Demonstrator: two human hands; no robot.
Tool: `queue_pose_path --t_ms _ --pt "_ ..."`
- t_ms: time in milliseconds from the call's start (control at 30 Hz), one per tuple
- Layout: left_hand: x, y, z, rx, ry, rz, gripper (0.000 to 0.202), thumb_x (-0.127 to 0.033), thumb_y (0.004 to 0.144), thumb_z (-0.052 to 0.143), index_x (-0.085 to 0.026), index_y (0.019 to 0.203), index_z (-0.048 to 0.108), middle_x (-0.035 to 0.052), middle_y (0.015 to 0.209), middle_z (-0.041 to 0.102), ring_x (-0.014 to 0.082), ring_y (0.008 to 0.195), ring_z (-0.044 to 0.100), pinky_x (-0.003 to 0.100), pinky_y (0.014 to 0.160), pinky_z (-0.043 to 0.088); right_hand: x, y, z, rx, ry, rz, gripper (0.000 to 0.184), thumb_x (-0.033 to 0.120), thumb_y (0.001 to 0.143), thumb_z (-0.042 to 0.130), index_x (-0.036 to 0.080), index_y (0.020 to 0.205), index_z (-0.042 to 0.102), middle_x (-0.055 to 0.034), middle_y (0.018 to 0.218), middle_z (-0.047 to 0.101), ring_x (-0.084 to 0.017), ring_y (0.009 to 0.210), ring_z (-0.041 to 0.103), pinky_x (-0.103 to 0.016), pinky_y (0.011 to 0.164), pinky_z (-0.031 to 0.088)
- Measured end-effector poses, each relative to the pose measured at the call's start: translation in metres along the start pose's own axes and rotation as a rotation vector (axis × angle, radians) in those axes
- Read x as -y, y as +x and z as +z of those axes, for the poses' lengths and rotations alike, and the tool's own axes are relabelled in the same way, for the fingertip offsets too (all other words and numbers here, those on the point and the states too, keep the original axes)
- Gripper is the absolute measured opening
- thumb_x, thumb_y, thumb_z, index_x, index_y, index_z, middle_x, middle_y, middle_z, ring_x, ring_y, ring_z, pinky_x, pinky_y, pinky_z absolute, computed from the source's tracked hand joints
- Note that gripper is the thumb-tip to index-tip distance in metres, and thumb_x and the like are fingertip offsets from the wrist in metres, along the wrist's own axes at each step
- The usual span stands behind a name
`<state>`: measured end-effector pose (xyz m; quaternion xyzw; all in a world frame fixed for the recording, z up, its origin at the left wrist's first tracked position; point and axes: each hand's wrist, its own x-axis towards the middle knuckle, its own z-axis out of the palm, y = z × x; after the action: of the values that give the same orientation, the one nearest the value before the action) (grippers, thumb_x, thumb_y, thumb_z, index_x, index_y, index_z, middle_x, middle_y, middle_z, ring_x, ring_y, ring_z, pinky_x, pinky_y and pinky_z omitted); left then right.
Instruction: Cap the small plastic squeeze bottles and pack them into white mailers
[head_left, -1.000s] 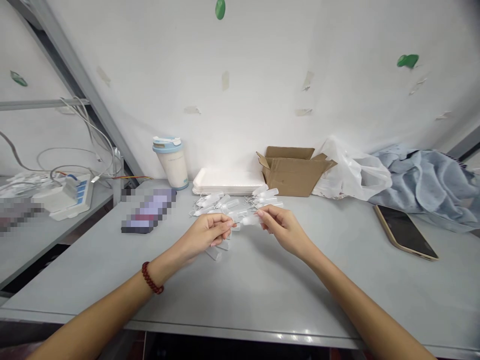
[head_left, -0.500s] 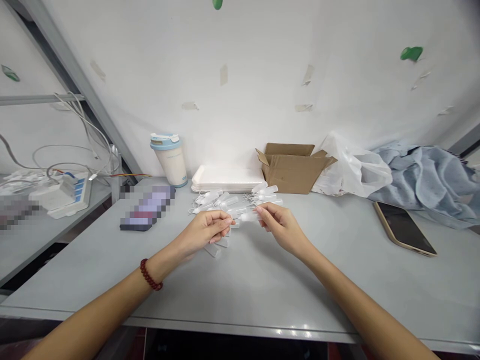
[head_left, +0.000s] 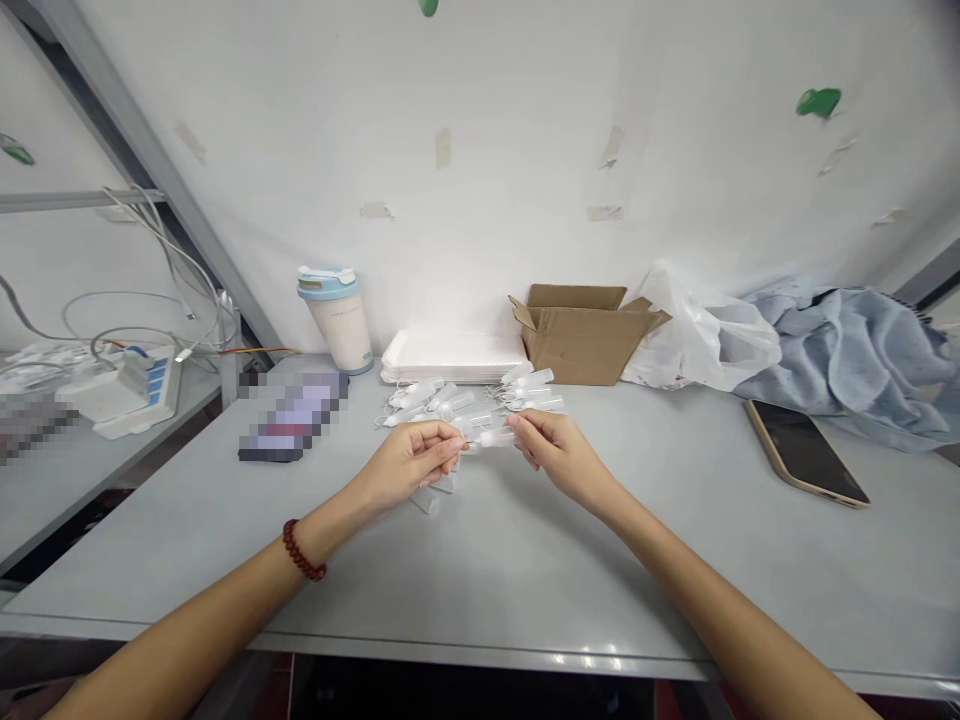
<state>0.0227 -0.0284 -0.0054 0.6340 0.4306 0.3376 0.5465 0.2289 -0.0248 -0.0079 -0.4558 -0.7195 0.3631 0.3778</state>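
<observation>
My right hand [head_left: 551, 445] is closed in a pinch on the right end of a small translucent plastic tube [head_left: 493, 439] with a white end, held level above the desk. Facing it, my left hand [head_left: 420, 458] is closed, thumb against fingertips, by the tube's left end. A tiny dark or orange tip shows at those fingertips, too small to name. Behind and below my hands lies a loose pile of similar tubes [head_left: 450, 400], several with thin pale loops. More tubes [head_left: 532, 380] lie beyond my right hand, and others are partly hidden under my left.
Along the wall stand a blue-lidded cup [head_left: 339, 325], a stack of white trays [head_left: 454, 355], an open cardboard box [head_left: 589, 345], a white plastic bag [head_left: 697, 340] and a blue cloth [head_left: 855, 350]. Phones lie left [head_left: 300, 415] and right [head_left: 806, 455]. A power strip [head_left: 142, 390] with cables sits far left.
The tube in my right hand has come into plainer view, lying level between my hands. My hands have barely moved; the whole view has shifted slightly.
</observation>
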Motion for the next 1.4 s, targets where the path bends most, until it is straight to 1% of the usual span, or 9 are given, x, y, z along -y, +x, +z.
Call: queue_pose_path --t_ms 267,433,800,933,1033,1167,1233,1300,1400 --pt "0.0 -0.003 0.003 -0.059 0.153 0.05 0.026 -0.04 0.079 0.055 -0.015 0.071 0.056 -0.0037 0.055 0.047 0.0073 0.048 0.039 0.018 0.045 0.03 -0.001 -0.004 0.011 -0.047 -0.052 -0.031 0.037 0.038 0.091 0.035 0.02 0.058 0.039 0.0042 0.05 0.04 -0.01 0.05 0.038 -0.025 0.051 0.029" --pt "-0.002 -0.004 0.002 -0.085 0.206 0.076 0.026 -0.04 0.079 0.053 -0.015 0.071 0.055 -0.0037 0.054 0.047 0.0072 0.046 0.038 0.018 0.041 0.028 -0.001 -0.007 0.017 -0.059 -0.034 -0.027 0.038 0.038 0.092 0.034 0.021 0.058 0.036 0.0045 0.049 0.039 -0.01 0.048 0.037 -0.025 0.051 0.03" --pt "-0.004 -0.006 0.002 -0.11 0.338 0.156 0.022 -0.034 0.082 0.049 -0.016 0.07 0.055 -0.0035 0.054 0.05 0.008 0.047 0.043 0.019 0.045 0.034 0.002 -0.011 0.022 -0.03 -0.038 -0.035 0.038 0.037 0.093 0.034 0.019 0.061 0.045 0.0042 0.052 0.041 -0.01 0.049 0.039 -0.024 0.052 0.032" --pt "-0.007 -0.003 -0.006 -0.169 0.409 0.201 0.022 -0.034 0.082 0.05 -0.015 0.076 0.058 -0.0021 0.058 0.052 0.0094 0.052 0.047 0.019 0.049 0.037 0.0 -0.007 0.018 0.076 -0.062 -0.065 0.026 0.038 0.09 0.044 0.018 0.084 0.059 0.0013 0.063 0.057 -0.011 0.054 0.05 -0.024 0.055 0.039" --pt "-0.006 0.002 -0.019 -0.268 0.406 0.187 0.025 -0.038 0.081 0.051 -0.014 0.079 0.058 -0.0019 0.058 0.053 0.0094 0.05 0.046 0.02 0.047 0.035 -0.013 0.001 0.004 -0.035 -0.201 -0.136 0.022 0.037 0.085 0.053 0.019 0.095 0.059 -0.004 0.084 0.066 -0.016 0.073 0.059 -0.027 0.064 0.044" --pt "0.001 0.013 -0.04 -0.478 0.354 0.147 0.027 -0.041 0.077 0.054 -0.014 0.076 0.058 -0.0028 0.055 0.051 0.0088 0.046 0.043 0.02 0.046 0.033 -0.038 0.014 -0.021 -0.259 -0.537 -0.219 0.017 0.028 0.086 0.049 0.019 0.097 0.058 -0.0109 0.099 0.065 -0.025 0.094 0.058 -0.036 0.076 0.046" --pt "0.006 0.018 -0.048 -0.537 0.308 0.11 0.027 -0.041 0.076 0.055 -0.014 0.075 0.058 -0.0037 0.053 0.049 0.0085 0.044 0.04 0.02 0.044 0.031 -0.048 0.018 -0.03 -0.254 -0.666 -0.252 0.018 0.021 0.086 0.046 0.018 0.099 0.059 -0.0127 0.101 0.064 -0.027 0.098 0.056 -0.04 0.08 0.045" --pt "0.011 0.021 -0.054 -0.568 0.312 0.077 0.026 -0.04 0.076 0.054 -0.014 0.071 0.058 -0.0038 0.051 0.048 0.0083 0.043 0.039 0.02 0.044 0.029 -0.054 0.021 -0.035 -0.187 -0.759 -0.266 0.022 0.015 0.085 0.044 0.018 0.1 0.059 -0.014 0.105 0.062 -0.028 0.102 0.054 -0.041 0.082 0.044" --pt "0.014 0.021 -0.06 -0.596 0.452 0.012 0.032 -0.04 0.077 0.052 -0.014 0.058 0.054 -0.0037 0.047 0.045 0.0081 0.042 0.035 0.021 0.044 0.027 -0.056 0.022 -0.035 -0.105 -0.838 -0.248 0.024 0.012 0.085 0.042 0.016 0.1 0.06 -0.0138 0.107 0.062 -0.028 0.103 0.052 -0.04 0.083 0.043"
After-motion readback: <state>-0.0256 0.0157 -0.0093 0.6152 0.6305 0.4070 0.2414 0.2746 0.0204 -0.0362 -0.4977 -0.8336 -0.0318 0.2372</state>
